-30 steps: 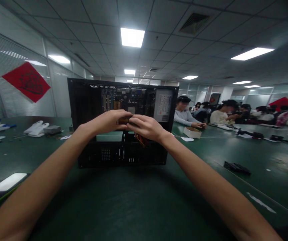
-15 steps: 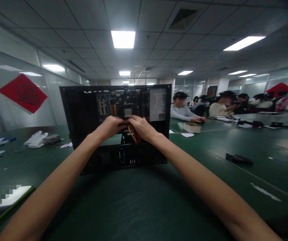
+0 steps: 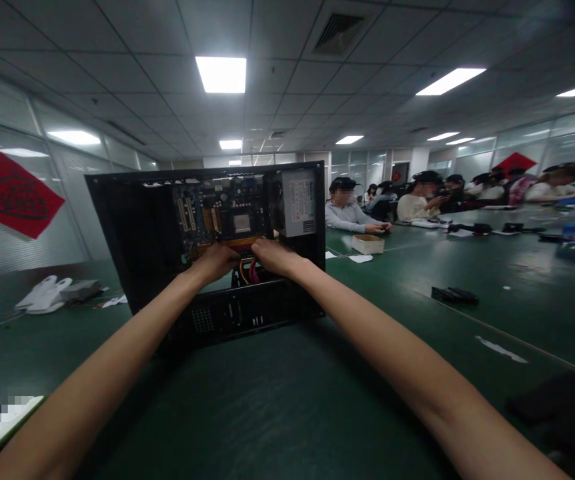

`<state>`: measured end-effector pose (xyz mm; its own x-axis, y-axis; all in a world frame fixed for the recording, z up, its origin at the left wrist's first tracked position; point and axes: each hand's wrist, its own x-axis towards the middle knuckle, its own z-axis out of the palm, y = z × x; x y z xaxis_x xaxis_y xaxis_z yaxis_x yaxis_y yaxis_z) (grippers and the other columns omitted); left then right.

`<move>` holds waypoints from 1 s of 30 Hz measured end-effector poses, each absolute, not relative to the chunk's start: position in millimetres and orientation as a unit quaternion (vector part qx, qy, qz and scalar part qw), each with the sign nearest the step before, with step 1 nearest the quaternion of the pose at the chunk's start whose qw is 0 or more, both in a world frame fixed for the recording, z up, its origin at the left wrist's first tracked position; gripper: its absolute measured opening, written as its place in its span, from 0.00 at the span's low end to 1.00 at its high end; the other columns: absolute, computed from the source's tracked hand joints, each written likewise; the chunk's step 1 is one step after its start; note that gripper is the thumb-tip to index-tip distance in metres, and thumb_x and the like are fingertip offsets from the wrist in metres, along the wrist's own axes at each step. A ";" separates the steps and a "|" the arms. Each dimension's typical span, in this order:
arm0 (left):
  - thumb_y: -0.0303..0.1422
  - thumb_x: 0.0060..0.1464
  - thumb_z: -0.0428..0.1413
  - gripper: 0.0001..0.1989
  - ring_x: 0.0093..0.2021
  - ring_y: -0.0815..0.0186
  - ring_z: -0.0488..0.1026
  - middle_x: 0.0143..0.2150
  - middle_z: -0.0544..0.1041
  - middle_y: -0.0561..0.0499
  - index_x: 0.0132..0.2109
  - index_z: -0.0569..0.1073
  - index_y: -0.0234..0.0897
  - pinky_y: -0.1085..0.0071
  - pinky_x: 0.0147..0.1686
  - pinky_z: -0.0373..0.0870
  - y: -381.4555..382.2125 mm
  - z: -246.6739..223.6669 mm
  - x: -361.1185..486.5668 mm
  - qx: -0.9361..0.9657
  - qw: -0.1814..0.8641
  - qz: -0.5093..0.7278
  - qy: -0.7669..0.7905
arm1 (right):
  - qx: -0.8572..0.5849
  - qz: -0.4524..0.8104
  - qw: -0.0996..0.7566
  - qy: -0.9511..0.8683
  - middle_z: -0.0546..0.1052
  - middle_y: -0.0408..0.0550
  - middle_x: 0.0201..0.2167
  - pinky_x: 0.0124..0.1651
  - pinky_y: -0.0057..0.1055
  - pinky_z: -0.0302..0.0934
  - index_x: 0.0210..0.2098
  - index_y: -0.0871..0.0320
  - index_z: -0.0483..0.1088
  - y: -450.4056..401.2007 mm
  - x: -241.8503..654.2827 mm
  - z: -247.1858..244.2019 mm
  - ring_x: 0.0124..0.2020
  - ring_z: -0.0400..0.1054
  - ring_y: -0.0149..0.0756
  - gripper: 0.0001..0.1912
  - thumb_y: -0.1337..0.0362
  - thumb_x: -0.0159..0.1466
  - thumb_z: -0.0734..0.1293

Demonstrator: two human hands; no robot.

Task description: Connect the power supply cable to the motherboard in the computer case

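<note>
An open black computer case [image 3: 140, 267] stands upright on the green table, its inside facing me. Inside are a motherboard [image 3: 197, 223] with a bare square chip socket and a silver power supply [image 3: 301, 203] at the upper right. My left hand [image 3: 216, 262] is in front of the motherboard's lower edge, fingers closed; what they hold, if anything, is hidden. My right hand [image 3: 276, 257] is closed at the upper end of the yellow and red power cables [image 3: 251, 272], which hang down between my hands. The two hands are slightly apart.
White plastic bags [image 3: 45, 293] and a grey box [image 3: 80, 290] lie at the left. To the right are a small open carton [image 3: 367, 244], black parts [image 3: 455, 295] and a paper strip [image 3: 501, 349]. Across the table, a person [image 3: 350, 210] sits among several others.
My hands, touching before, have separated a little, baring the lower edge of the motherboard and its chip socket. The view has swung right, so the case appears further left and slightly tilted.
</note>
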<state>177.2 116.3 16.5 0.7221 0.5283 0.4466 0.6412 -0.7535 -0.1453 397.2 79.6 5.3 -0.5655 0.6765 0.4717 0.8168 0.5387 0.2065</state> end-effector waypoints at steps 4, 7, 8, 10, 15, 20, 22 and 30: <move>0.27 0.57 0.58 0.10 0.40 0.58 0.81 0.38 0.86 0.47 0.39 0.85 0.41 0.69 0.41 0.71 125.7 9.5 181.7 -0.915 0.132 -0.200 -0.323 | -0.432 -0.202 0.165 -0.863 0.75 0.63 0.53 0.53 0.35 0.65 0.52 0.68 0.71 79.1 398.2 3.5 0.55 0.71 0.47 0.13 0.74 0.71 0.60; 0.25 0.55 0.58 0.12 0.41 0.59 0.81 0.39 0.86 0.47 0.40 0.86 0.41 0.70 0.41 0.70 127.6 8.2 185.2 -0.913 0.145 -0.187 -0.332 | -0.434 -0.198 0.152 -0.866 0.75 0.62 0.54 0.52 0.34 0.65 0.53 0.69 0.71 78.2 397.5 3.7 0.55 0.71 0.46 0.13 0.74 0.71 0.61; 0.25 0.55 0.57 0.13 0.42 0.59 0.81 0.40 0.86 0.47 0.41 0.86 0.41 0.70 0.41 0.70 127.5 8.2 186.1 -0.911 0.155 -0.177 -0.339 | -0.437 -0.198 0.148 -0.865 0.75 0.62 0.54 0.52 0.34 0.65 0.53 0.68 0.71 78.2 397.1 3.6 0.54 0.71 0.46 0.14 0.74 0.71 0.61; 0.25 0.56 0.56 0.14 0.42 0.58 0.82 0.41 0.86 0.45 0.42 0.86 0.39 0.70 0.40 0.70 126.8 8.4 187.3 -0.904 0.178 -0.153 -0.357 | -0.440 -0.205 0.141 -0.863 0.75 0.62 0.54 0.52 0.35 0.66 0.54 0.68 0.71 78.4 396.5 3.2 0.54 0.71 0.46 0.14 0.74 0.71 0.61; 0.25 0.56 0.56 0.15 0.44 0.58 0.82 0.42 0.86 0.45 0.43 0.86 0.39 0.71 0.40 0.71 126.3 7.6 187.4 -0.892 0.206 -0.134 -0.381 | -0.426 -0.254 0.132 -0.858 0.76 0.62 0.53 0.53 0.38 0.67 0.53 0.68 0.72 78.2 395.3 1.9 0.57 0.70 0.50 0.13 0.72 0.71 0.62; 0.25 0.56 0.55 0.16 0.46 0.58 0.82 0.44 0.86 0.46 0.45 0.86 0.40 0.70 0.43 0.72 126.0 7.2 185.1 -0.889 0.205 -0.136 -0.386 | -0.436 -0.255 0.109 -0.856 0.77 0.61 0.53 0.49 0.39 0.69 0.55 0.64 0.71 78.3 394.3 1.9 0.55 0.73 0.50 0.14 0.69 0.72 0.61; 0.25 0.57 0.54 0.16 0.46 0.57 0.82 0.44 0.86 0.45 0.45 0.86 0.39 0.70 0.44 0.72 125.5 7.3 184.5 -0.891 0.197 -0.132 -0.387 | -0.436 -0.254 0.104 -0.857 0.76 0.61 0.54 0.49 0.37 0.69 0.54 0.64 0.71 78.1 393.8 2.4 0.55 0.73 0.50 0.14 0.69 0.72 0.61; 0.26 0.59 0.55 0.14 0.46 0.52 0.82 0.43 0.85 0.40 0.42 0.86 0.37 0.66 0.43 0.74 116.3 9.1 188.7 -0.872 0.182 -0.125 -0.436 | -0.419 -0.260 0.096 -0.864 0.75 0.60 0.55 0.46 0.39 0.69 0.55 0.63 0.70 71.5 390.7 5.3 0.50 0.76 0.50 0.14 0.71 0.73 0.58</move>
